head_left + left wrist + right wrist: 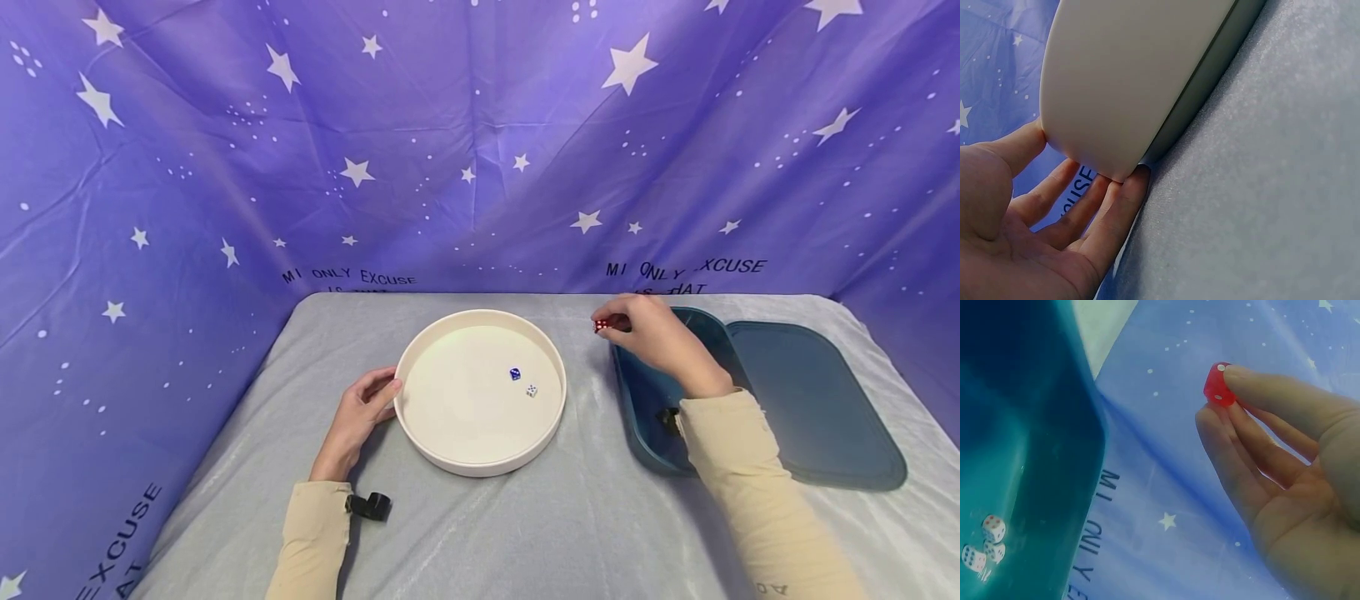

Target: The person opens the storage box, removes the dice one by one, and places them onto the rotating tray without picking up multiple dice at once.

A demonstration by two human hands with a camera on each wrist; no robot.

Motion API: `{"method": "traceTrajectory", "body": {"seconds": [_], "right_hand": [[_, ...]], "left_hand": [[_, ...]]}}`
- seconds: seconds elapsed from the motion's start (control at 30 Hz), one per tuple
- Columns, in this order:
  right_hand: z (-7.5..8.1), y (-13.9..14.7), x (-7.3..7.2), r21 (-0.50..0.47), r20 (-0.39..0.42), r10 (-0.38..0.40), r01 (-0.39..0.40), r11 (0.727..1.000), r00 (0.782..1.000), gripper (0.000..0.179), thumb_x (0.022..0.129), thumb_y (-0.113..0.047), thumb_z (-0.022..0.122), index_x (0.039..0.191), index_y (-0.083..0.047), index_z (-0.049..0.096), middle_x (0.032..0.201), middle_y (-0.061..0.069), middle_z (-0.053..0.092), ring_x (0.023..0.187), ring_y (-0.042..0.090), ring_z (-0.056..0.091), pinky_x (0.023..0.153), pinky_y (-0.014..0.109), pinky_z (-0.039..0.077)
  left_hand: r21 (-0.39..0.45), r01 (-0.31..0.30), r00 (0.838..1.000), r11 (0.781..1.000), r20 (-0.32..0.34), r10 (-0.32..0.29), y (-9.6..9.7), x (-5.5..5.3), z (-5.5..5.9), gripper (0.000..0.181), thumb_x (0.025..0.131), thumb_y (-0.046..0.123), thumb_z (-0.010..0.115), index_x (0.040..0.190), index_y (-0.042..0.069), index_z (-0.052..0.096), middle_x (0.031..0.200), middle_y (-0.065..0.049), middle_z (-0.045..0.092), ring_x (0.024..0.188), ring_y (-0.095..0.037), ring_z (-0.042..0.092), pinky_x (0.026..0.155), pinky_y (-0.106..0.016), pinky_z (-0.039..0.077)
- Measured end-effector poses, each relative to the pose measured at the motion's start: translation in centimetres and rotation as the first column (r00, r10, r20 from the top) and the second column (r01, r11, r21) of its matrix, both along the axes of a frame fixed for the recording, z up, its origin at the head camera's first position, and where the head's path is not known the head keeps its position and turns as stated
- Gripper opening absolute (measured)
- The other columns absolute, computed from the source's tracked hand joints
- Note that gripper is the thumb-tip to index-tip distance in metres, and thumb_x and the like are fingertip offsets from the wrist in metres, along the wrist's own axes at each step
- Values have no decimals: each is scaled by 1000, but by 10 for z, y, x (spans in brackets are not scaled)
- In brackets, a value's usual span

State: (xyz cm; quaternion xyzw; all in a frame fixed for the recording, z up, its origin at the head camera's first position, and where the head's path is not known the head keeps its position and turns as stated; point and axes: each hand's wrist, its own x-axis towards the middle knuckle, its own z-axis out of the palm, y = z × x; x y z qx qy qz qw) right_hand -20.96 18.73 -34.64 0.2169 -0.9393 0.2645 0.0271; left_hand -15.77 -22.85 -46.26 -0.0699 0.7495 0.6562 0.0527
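Note:
My right hand (660, 337) pinches a red die (601, 326) with white pips between thumb and fingertips. It is held up over the far left rim of a teal bin (637, 417). In the right wrist view, white dice (994, 529) lie on the bin's floor. My left hand (362, 414) grips the left side of a round cream tray (450, 463), thumb at the rim. The other fingertips reach the tray's lower edge in the left wrist view. Inside the tray, right of its middle, a blue die (515, 374) lies close to a white die (532, 390).
A flat teal lid (817, 408) lies right of the bin. Everything stands on a table with a grey cloth (480, 533). A purple star-patterned curtain (465, 125) hangs behind and at both sides. A black strap mount (369, 506) sits at my left wrist.

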Motion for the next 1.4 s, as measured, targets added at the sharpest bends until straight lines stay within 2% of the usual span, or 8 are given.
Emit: {"method": "traceTrajectory", "body": {"seconds": [0.27, 0.53, 1.1, 1.4], "right_hand": [[2, -11, 0, -22, 21, 38, -37, 999, 999, 17, 90, -2, 70, 106, 2, 73, 101, 14, 73, 89, 29, 70, 80, 44, 60], [0, -23, 1, -39, -17, 71, -72, 997, 997, 14, 89, 0, 70, 102, 2, 74, 98, 14, 73, 88, 28, 71, 80, 44, 60], [-13, -42, 0, -31, 39, 93, -92, 995, 995, 16, 89, 1, 70, 104, 1, 74, 100, 13, 73, 89, 26, 70, 81, 42, 60], [-23, -52, 2, -32, 67, 98, -97, 995, 993, 15, 87, 1, 72, 102, 0, 75, 98, 10, 71, 88, 23, 69, 79, 37, 60]], "left_hand": [[0, 0, 1000, 1000, -1, 0, 0, -1, -1, 49, 99, 24, 64, 140, 2, 51, 138, -19, 53, 116, -26, 58, 88, -26, 58], [-1, 3, 1000, 1000, -8, -3, -1, -1, -2, 50, 98, 26, 65, 140, 2, 51, 136, -19, 53, 114, -24, 59, 87, -26, 59], [17, 4, 1000, 1000, -20, -4, -1, 0, -3, 48, 98, 22, 65, 139, 1, 51, 136, -19, 54, 111, -22, 59, 86, -28, 59], [17, 1, 1000, 1000, -18, -1, -1, 0, -3, 51, 97, 26, 66, 140, 2, 51, 136, -19, 53, 109, -18, 60, 86, -27, 59]]}}
